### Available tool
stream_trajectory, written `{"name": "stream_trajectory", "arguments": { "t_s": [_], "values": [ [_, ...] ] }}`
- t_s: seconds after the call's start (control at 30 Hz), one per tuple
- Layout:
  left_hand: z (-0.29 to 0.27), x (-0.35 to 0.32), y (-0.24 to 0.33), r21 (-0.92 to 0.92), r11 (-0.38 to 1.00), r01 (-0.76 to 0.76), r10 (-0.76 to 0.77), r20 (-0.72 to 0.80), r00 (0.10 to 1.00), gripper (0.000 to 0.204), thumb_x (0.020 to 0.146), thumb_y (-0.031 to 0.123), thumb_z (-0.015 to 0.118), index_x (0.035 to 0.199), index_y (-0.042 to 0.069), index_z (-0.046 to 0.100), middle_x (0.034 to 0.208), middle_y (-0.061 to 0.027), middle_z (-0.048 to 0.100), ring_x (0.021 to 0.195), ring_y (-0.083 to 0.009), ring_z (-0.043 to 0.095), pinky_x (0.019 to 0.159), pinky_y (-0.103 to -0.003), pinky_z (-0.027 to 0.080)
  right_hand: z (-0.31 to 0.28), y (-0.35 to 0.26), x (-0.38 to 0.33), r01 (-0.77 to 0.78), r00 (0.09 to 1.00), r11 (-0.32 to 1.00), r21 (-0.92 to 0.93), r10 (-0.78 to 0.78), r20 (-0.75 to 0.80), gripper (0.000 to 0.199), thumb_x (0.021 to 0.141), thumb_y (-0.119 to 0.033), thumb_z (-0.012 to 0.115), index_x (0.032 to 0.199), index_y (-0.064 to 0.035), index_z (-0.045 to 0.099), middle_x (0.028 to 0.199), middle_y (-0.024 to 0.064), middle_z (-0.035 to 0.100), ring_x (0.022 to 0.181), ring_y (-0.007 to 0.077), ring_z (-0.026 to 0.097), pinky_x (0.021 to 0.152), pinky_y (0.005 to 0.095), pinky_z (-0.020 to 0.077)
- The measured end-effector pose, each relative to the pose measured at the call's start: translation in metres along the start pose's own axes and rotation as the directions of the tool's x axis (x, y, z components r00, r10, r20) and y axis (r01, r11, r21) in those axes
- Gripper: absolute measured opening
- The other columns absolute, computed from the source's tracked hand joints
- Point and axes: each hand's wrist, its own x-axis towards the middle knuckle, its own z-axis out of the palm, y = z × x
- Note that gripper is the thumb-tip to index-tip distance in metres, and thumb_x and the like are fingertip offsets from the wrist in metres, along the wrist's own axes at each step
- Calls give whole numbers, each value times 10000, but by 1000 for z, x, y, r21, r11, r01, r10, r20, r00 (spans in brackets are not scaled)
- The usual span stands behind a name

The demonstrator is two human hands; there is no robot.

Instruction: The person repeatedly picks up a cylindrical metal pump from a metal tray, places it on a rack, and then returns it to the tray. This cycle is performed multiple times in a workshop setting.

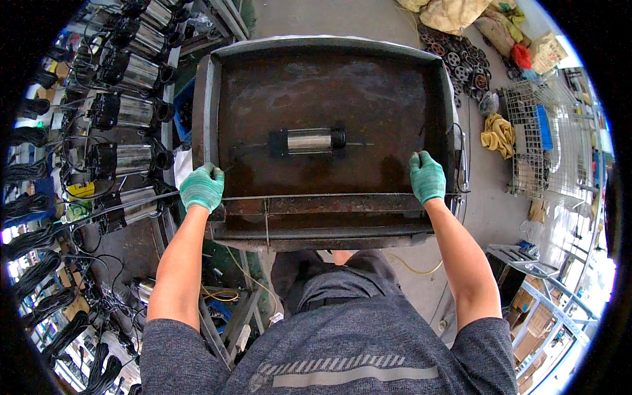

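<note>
A large dark rusty metal tray (329, 49) with raised walls stands in front of me. In its middle lies one cylindrical pump body (309, 140), shiny steel with black ends, on its side. My left hand (201, 187), in a green glove, grips the tray's near left corner. My right hand (426, 176), also green-gloved, holds the near rim at the right. A thin wire (316, 196) runs along the near rim between both hands.
Rows of similar steel pump bodies (125, 112) with black cables lie on a rack to the left. At the right stands a wire basket (546, 141), with a yellow rag (498, 133), round metal parts (457, 59) and sacks (454, 13) on the concrete floor.
</note>
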Motion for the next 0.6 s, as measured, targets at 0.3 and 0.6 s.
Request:
{"name": "stream_trajectory", "arguments": {
  "t_s": [0.3, 0.6],
  "values": [
    [-4, -1, 4, 4, 1000, 17, -17, 9, 1000, 314, 953, 370, 556, 985, 120, 743, 974, -177, 739, 915, -404, 699, 814, -500, 541, -2, -1, 0, 10, 1000, 1000, 4, -10, -4, 372, 1040, -415, 505, 1054, -81, 668, 960, 240, 710, 921, 476, 665, 779, 560, 530],
    [2, 1, -1, -8, 1000, -5, 5, 5, 1000, 318, 956, 370, 558, 1001, 111, 737, 997, -177, 739, 924, -407, 699, 819, -502, 543, -1, 1, 1, 10, 1000, 1000, 1, -10, 11, 379, 1038, -416, 504, 1066, -78, 672, 974, 239, 711, 934, 475, 664, 790, 562, 527]
  ]
}}
